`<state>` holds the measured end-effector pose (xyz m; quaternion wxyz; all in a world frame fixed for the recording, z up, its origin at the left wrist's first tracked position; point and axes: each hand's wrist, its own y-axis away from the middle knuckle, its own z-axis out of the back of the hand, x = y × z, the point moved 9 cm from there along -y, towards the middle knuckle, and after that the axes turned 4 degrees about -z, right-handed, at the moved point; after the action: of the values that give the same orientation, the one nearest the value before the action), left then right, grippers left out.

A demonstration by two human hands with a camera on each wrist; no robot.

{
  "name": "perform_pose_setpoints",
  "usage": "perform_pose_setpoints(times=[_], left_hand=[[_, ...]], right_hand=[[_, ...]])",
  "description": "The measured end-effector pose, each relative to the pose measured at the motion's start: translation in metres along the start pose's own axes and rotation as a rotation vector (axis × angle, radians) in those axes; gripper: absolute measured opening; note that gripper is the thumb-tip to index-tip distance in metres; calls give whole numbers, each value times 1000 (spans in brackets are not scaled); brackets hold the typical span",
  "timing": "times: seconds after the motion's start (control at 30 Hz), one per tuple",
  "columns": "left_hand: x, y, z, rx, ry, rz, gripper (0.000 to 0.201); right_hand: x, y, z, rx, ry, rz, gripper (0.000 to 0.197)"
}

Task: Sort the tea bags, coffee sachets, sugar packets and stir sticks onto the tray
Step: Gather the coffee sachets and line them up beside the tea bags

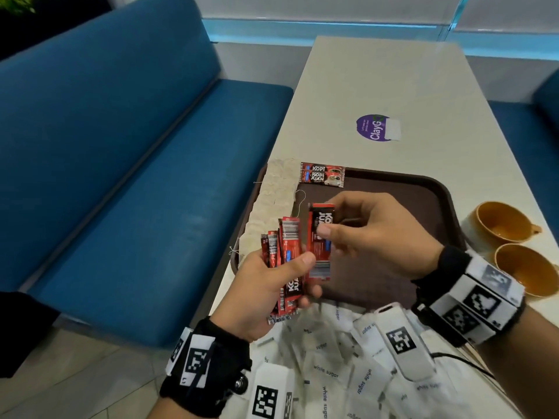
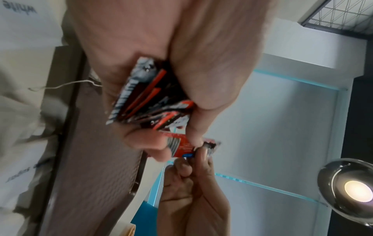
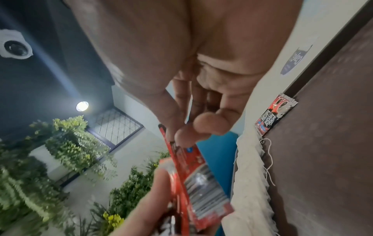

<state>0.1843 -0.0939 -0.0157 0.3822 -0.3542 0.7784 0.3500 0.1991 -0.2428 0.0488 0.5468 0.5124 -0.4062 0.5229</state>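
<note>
Head view: the left hand [image 1: 266, 285] grasps a fan of coffee sachets [image 1: 284, 255]; the right hand [image 1: 372, 237] pinches a single sachet [image 1: 319, 237] just beside it, over the tray [image 1: 435, 189] (two sachets [image 1: 322, 175] lie beyond).

Left wrist: fingers curl round the fan.

Right wrist: fingertips [image 3: 182, 137] nip the single sachet's upper half.

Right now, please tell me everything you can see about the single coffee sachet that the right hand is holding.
The single coffee sachet is a narrow red and black packet, glossy like foil or plastic, with white lettering and a barcode near its lower end. It stands roughly upright above the brown tray. The right hand pinches its upper part between thumb and fingers. Its lower end meets the left hand, which grips a bundle of similar sachets.
</note>
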Motion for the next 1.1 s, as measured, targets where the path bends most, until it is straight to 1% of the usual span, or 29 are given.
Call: perform_pose_setpoints(times=[0.1, 0.13, 0.2, 0.23, 0.33, 0.4, 0.43, 0.53, 0.6, 0.63, 0.7, 0.73, 0.77, 0.83, 0.87, 0.9, 0.93, 1.03, 1.1], left_hand=[[1, 1, 9, -101, 48, -4, 26], [2, 1, 12, -131, 61, -5, 25], [3, 1, 14, -161, 114, 0, 17], [3, 1, 13, -163, 149, 1, 17], [-1, 3, 7, -137, 228, 1, 27], [-4, 3, 7, -124, 244, -19, 27], [-6, 3, 10, -129, 240, -40, 24], [-8, -3, 24, -171, 148, -113, 18], [-8, -5, 32, -198, 120, -153, 24], [-9, -6, 33, -200, 123, -171, 26], [-12, -6, 31, -191, 136, -199, 26], [-13, -6, 30, -194, 138, -206, 25], [-13, -8, 29, -197, 141, -210, 25], [-11, -11, 27, -188, 158, -209, 28], [-9, -13, 24, -171, 166, -203, 31], [-7, -15, 19, -145, 167, -193, 32], [-6, -16, 14, -120, 157, -180, 31], [-3, -15, 2, -57, 77, -150, 31], [-4, -15, 3, -53, 2, -155, 33]], right_hand=[[9, 9, 12, -48, -109, 63, 15], [13, 12, 14, -55, -129, 86, 13], [16, 17, 13, -54, -151, 117, 25], [16, 19, 11, -46, -148, 131, 29], [15, 26, 3, -26, -82, 170, 31], [11, 28, -1, -24, -42, 185, 32], [10, 29, -2, -16, -30, 188, 34], [4, 29, -7, 22, 28, 176, 35], [-2, 25, -5, 10, 57, 141, 36], [-6, 24, -2, -3, 23, 112, 35], [-13, 21, 1, -11, -168, 44, 31], [-14, 20, 1, -11, -262, 20, 36], [-15, 18, 1, -22, -313, 10, 45], [-21, 14, 2, -77, -304, -19, 66], [-22, 13, 1, -107, -281, -35, 68], [-23, 11, 1, -133, -259, -43, 66], [-24, 10, 1, -152, -238, -44, 59], [-21, 8, 4, -161, -235, -17, 34], [-21, 8, 7, -152, -286, -31, 30]])
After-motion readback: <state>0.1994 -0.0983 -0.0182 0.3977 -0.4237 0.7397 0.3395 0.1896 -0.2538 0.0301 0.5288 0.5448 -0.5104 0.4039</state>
